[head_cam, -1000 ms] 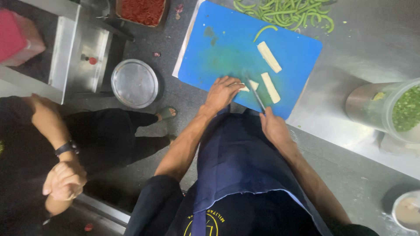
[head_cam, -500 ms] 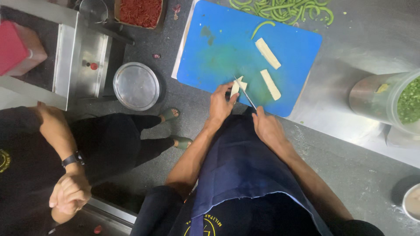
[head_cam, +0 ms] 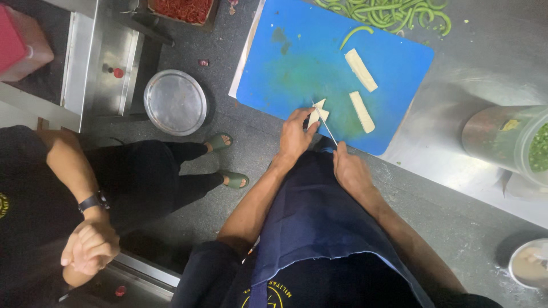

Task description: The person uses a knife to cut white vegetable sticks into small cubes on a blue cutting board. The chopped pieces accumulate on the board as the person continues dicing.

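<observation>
Head view: looks straight down on a steel counter (head_cam: 474,85) and a dark floor (head_cam: 228,97).
Board: blue cutting board (head_cam: 302,63) on the counter, just past the fingertips.
Left hand (head_cam: 294,137): fingers curled, pinching a pale slice (head_cam: 317,111) at the board's near edge.
Right hand (head_cam: 349,171): closed around a knife (head_cam: 325,124); the blade seems to meet the slice.
Beyond the fingers: two pale sticks (head_cam: 362,91), then green beans (head_cam: 394,12).
Containers: clear tub (head_cam: 528,145) of chopped greens right of the knife hand; tray of red chillies (head_cam: 182,8) far left; empty steel plate (head_cam: 174,101) below it.
Bystander: clasped hands (head_cam: 88,248), left edge.
</observation>
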